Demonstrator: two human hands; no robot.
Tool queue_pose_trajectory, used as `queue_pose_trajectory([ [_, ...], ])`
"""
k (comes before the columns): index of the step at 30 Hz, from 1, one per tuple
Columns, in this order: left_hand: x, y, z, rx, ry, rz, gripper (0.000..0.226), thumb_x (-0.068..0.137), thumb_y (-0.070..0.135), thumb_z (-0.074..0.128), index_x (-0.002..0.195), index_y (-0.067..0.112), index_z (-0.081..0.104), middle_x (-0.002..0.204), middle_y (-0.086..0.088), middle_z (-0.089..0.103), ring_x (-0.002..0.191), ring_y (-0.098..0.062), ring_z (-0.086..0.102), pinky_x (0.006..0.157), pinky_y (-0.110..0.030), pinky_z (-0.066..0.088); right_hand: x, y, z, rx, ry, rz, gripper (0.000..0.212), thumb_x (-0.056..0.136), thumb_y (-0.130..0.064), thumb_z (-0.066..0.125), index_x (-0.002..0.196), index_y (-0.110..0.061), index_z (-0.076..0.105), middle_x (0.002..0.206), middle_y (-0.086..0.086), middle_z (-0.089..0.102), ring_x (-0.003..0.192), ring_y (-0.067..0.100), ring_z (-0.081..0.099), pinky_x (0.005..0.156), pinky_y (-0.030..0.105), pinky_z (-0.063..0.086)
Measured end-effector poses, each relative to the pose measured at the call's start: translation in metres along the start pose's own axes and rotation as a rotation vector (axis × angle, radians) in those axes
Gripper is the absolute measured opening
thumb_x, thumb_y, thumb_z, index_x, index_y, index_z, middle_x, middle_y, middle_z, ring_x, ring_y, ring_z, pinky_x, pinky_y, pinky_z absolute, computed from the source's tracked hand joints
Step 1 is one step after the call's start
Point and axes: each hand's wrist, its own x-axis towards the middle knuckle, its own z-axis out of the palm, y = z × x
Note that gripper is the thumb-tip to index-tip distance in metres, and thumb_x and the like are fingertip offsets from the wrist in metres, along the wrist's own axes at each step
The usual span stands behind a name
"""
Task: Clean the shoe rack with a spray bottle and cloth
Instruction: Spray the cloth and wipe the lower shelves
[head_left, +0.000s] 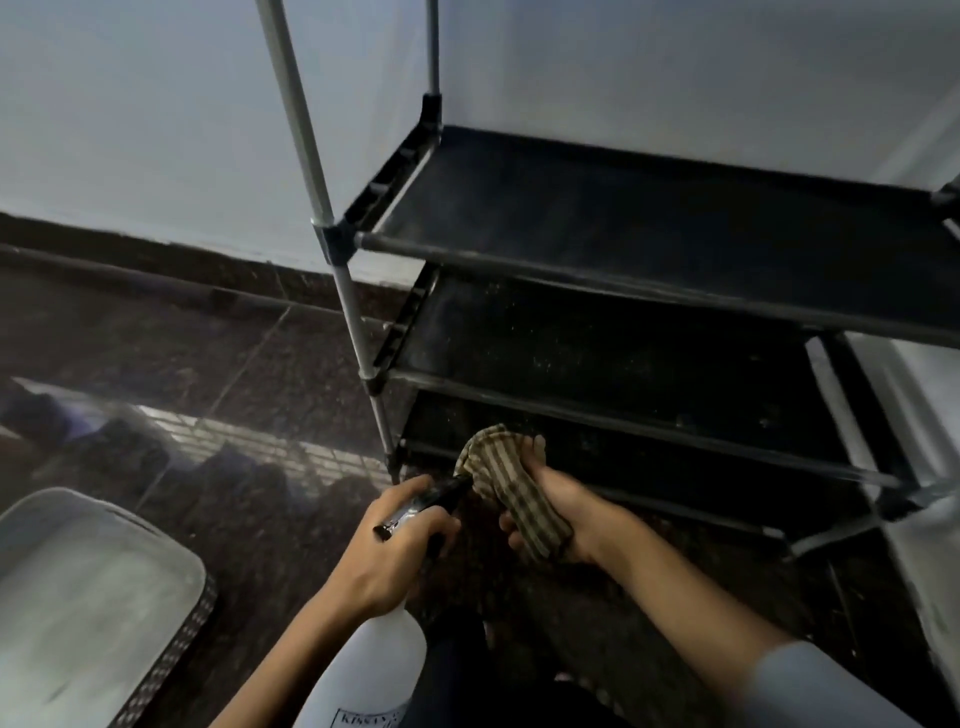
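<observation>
A black shoe rack (623, 306) with metal poles and several dusty fabric shelves stands against the pale wall, filling the upper right. My left hand (384, 551) grips the black trigger head of a white spray bottle (363, 670), whose nozzle points at a striped brown cloth (506, 488). My right hand (561, 514) holds that cloth bunched up, just in front of the rack's lowest shelf. The nozzle tip nearly touches the cloth.
A grey plastic lid or bin (83, 597) sits at the lower left on the dark speckled stone floor (234, 364). Dark shoes (130, 441) lie blurred on the floor at the left. A pale panel (924, 467) borders the rack's right side.
</observation>
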Motion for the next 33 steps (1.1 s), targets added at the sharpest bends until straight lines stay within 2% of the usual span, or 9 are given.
queue_pose_trajectory([
  [3, -0.004, 0.003, 0.011, 0.017, -0.062, 0.003, 0.064, 0.048, 0.046, 0.062, 0.109, 0.028, 0.057, 0.095, 0.013, 0.058, 0.078, 0.003, 0.057, 0.061, -0.009, 0.042, 0.008, 0.004, -0.007, 0.045, -0.008, 0.001, 0.069, 0.090, -0.067, 0.019, 0.094, -0.014, 0.062, 0.068, 0.008, 0.053, 0.045, 0.014, 0.050, 0.042, 0.020, 0.041],
  [6, -0.012, 0.007, 0.021, 0.059, -0.127, 0.062, 0.032, 0.046, 0.043, 0.060, 0.074, 0.030, 0.050, 0.071, 0.017, 0.061, 0.060, 0.007, 0.055, 0.054, -0.013, 0.042, 0.012, 0.007, -0.009, 0.100, -0.059, 0.009, 0.076, 0.089, -0.070, 0.017, 0.089, -0.008, 0.063, 0.062, 0.008, 0.052, 0.040, 0.013, 0.048, 0.039, 0.019, 0.041],
  [11, -0.013, 0.005, 0.025, 0.113, -0.123, 0.102, 0.036, 0.047, 0.047, 0.057, 0.075, 0.027, 0.046, 0.065, 0.013, 0.055, 0.048, -0.009, 0.047, 0.048, -0.033, 0.038, 0.010, 0.011, -0.009, 0.168, -0.116, 0.012, 0.078, 0.089, -0.069, 0.018, 0.087, -0.007, 0.066, 0.062, 0.004, 0.057, 0.040, 0.010, 0.049, 0.040, 0.018, 0.043],
  [16, -0.018, -0.002, 0.018, 0.276, -0.167, 0.200, 0.031, 0.049, 0.052, 0.048, 0.073, 0.036, 0.039, 0.072, 0.016, 0.038, 0.063, 0.019, 0.049, 0.062, -0.005, 0.038, 0.008, 0.010, -0.004, 0.209, -0.132, 0.007, 0.074, 0.089, -0.069, 0.020, 0.094, -0.008, 0.062, 0.062, 0.005, 0.056, 0.040, 0.010, 0.051, 0.039, 0.019, 0.044],
  [18, -0.016, -0.009, 0.018, 0.276, -0.142, 0.241, 0.026, 0.055, 0.047, 0.050, 0.070, 0.026, 0.045, 0.062, 0.009, 0.041, 0.057, 0.007, 0.049, 0.060, -0.015, 0.042, 0.010, 0.009, -0.002, 0.208, -0.134, 0.015, 0.077, 0.087, -0.071, 0.020, 0.097, -0.007, 0.062, 0.062, 0.006, 0.055, 0.041, 0.011, 0.051, 0.041, 0.020, 0.044],
  [20, -0.010, -0.013, 0.014, 0.147, -0.045, 0.200, 0.039, 0.055, 0.047, 0.052, 0.075, 0.014, 0.051, 0.068, -0.001, 0.048, 0.058, -0.010, 0.048, 0.060, -0.044, 0.042, 0.010, 0.007, 0.001, 0.192, -0.121, 0.029, 0.078, 0.088, -0.071, 0.020, 0.100, -0.007, 0.063, 0.063, 0.007, 0.058, 0.045, 0.013, 0.054, 0.044, 0.022, 0.046],
  [23, 0.000, -0.013, 0.008, 0.084, 0.088, 0.004, 0.081, 0.040, 0.057, 0.051, 0.116, 0.029, 0.052, 0.119, 0.007, 0.046, 0.109, -0.010, 0.043, 0.089, -0.036, 0.040, 0.001, -0.003, 0.006, 0.183, -0.149, 0.009, 0.074, 0.089, -0.070, 0.025, 0.093, -0.009, 0.066, 0.058, 0.006, 0.064, 0.048, 0.014, 0.059, 0.045, 0.021, 0.048],
  [28, 0.015, -0.008, 0.008, -0.023, 0.130, 0.070, 0.087, 0.040, 0.055, 0.053, 0.122, 0.026, 0.052, 0.131, -0.007, 0.052, 0.121, -0.025, 0.047, 0.101, -0.045, 0.040, -0.024, -0.045, 0.012, 0.020, -0.195, -0.160, 0.041, 0.094, -0.048, 0.043, 0.092, -0.014, 0.065, 0.067, 0.000, 0.071, 0.054, 0.006, 0.066, 0.046, 0.016, 0.050],
  [33, 0.049, 0.001, 0.002, -0.212, 0.255, 0.115, 0.084, 0.053, 0.038, 0.059, 0.131, 0.007, 0.050, 0.126, -0.010, 0.057, 0.109, -0.016, 0.053, 0.077, -0.013, 0.042, -0.006, -0.119, 0.008, -0.429, 0.092, -0.617, 0.026, 0.087, -0.023, 0.063, 0.110, -0.011, 0.063, 0.098, 0.001, 0.070, 0.087, 0.006, 0.065, 0.080, 0.014, 0.050],
])
